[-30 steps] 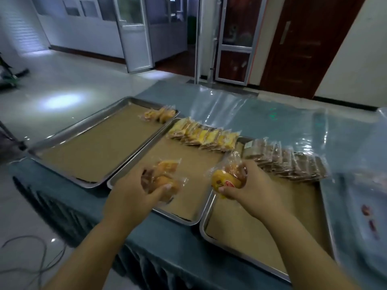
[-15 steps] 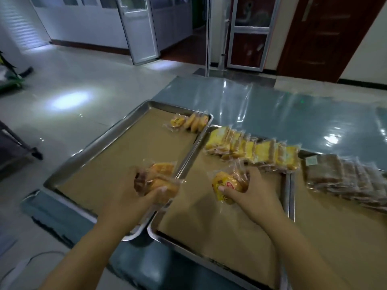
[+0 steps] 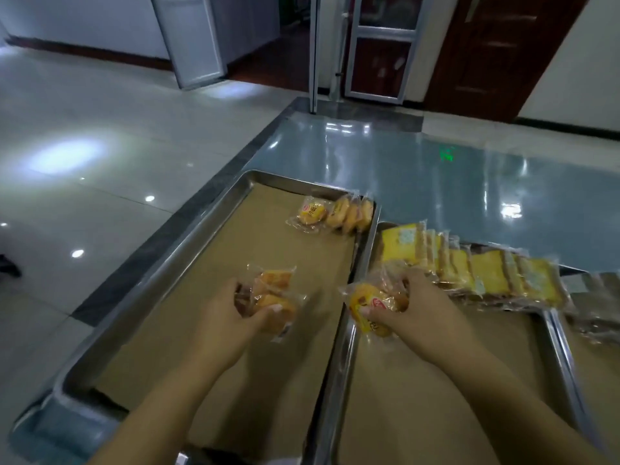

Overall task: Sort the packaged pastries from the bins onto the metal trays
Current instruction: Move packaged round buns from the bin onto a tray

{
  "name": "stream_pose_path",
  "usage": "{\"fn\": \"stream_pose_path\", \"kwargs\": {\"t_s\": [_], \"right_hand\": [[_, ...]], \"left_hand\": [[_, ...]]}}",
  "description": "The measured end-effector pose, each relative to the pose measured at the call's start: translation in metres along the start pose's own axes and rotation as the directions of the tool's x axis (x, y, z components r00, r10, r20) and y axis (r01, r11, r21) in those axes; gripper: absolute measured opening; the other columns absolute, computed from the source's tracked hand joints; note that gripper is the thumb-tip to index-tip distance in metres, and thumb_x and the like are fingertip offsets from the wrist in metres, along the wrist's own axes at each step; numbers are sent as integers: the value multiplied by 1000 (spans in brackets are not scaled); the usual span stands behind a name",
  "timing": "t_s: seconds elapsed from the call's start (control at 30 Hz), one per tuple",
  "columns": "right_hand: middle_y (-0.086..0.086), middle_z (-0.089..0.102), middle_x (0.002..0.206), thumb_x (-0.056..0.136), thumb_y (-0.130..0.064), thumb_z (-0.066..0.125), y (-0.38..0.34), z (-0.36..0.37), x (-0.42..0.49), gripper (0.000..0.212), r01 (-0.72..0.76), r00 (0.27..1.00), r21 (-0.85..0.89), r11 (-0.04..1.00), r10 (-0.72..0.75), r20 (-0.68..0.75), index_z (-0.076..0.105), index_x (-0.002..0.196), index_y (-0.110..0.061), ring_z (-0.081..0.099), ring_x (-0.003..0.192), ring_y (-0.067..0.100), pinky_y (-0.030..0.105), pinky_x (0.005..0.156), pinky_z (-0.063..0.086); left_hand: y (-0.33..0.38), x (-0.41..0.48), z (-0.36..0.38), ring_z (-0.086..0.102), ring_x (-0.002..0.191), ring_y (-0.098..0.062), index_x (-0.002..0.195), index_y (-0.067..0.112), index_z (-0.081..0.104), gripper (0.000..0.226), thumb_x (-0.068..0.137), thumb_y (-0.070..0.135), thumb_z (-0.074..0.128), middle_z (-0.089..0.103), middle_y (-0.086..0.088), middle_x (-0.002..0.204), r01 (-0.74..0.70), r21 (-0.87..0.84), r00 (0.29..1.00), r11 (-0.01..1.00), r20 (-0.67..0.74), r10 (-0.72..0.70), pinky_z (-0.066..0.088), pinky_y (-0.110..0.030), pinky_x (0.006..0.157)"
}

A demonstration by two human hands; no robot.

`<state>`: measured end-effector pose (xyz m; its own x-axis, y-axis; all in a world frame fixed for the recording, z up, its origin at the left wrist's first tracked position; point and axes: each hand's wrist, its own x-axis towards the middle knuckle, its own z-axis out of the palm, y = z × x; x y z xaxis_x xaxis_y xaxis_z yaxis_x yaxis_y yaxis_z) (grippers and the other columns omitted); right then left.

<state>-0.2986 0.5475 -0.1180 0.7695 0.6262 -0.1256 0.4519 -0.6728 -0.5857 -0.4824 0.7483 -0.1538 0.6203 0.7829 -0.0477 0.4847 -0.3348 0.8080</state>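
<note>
Two hands: a clutch of wrapped round pastries point(image 3: 271, 293) is gripped in the curled left hand point(image 3: 221, 313) above the middle of the left tray point(image 3: 188, 236); one yellow-wrapped pastry point(image 3: 369, 307) is pinched in the right hand point(image 3: 416, 307) over the rim shared with the middle tray point(image 3: 335, 364).
Done: a short row of round pastries point(image 3: 335, 213) is laid in the left tray's far right corner; a row of yellow cake slices point(image 3: 469, 270) is lined along the middle tray's far end; darker packets point(image 3: 597, 307), blurred, are seen at the far right.
Left: the held packets are not yet set down, and most of the brown paper lining point(image 3: 268, 380) is uncovered; no bins are in view, so the remainder cannot be judged.
Surface: a glossy blue-grey table top point(image 3: 436, 179).
Room: a pale tiled floor point(image 3: 84, 162) on the left; a dark wooden door point(image 3: 496, 52) at the far side.
</note>
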Motion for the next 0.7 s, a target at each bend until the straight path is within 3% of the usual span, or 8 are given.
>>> {"fn": "stream_pose_path", "kwargs": {"t_s": [0.1,0.2,0.33,0.43,0.5,0.6,0.7], "right_hand": [[-11,57,99,65,-61,72,-34,26,24,62,-87,996,65,994,87,-8,44,109,-28,57,85,8,38,74,54],[-8,58,101,68,-56,72,-70,50,56,63,-149,989,147,978,148,16,42,114,-26,60,89,13,42,77,55],[-13,57,107,72,-55,70,-108,80,107,64,-126,991,173,977,132,-25,38,123,-31,58,96,12,39,82,53],[-18,49,110,77,-51,68,-132,96,147,78,-95,992,221,971,110,-56,25,140,-33,50,97,9,33,81,46],[-12,53,123,79,-50,66,-143,106,176,81,-75,992,225,972,95,-78,20,143,-35,52,109,16,34,85,44],[-3,42,145,82,-50,63,-155,116,222,86,-86,988,202,976,110,-110,10,148,-35,43,128,23,36,93,39],[4,45,143,84,-55,56,-162,127,260,83,-117,985,115,986,130,-113,4,147,-40,47,124,27,41,94,43]], "left_hand": [[-14,43,-18,61,77,-7,90,31,52,34,69,38,78,63,9,85,-7,-41,997,999,81,11,49,-25,63],[-31,86,-39,58,70,1,85,34,50,35,67,44,78,62,13,78,-50,-11,993,999,105,50,42,-19,55],[-50,144,-55,59,67,1,83,38,48,36,64,53,74,62,13,76,-106,1,990,994,95,105,45,-21,53],[-57,188,-56,58,70,1,87,45,43,37,64,57,70,59,15,80,-130,-32,988,991,82,132,43,-21,55],[-58,217,-52,58,72,-1,88,47,40,37,66,56,69,58,14,84,-150,-39,986,988,72,153,46,-24,57],[-54,259,-42,57,81,-5,89,45,36,38,73,48,70,52,12,93,-190,-45,979,981,69,193,50,-26,65],[-46,295,-28,52,78,-4,85,45,30,43,75,43,71,44,16,91,-261,-4,965,965,31,261,41,-16,60]]}}
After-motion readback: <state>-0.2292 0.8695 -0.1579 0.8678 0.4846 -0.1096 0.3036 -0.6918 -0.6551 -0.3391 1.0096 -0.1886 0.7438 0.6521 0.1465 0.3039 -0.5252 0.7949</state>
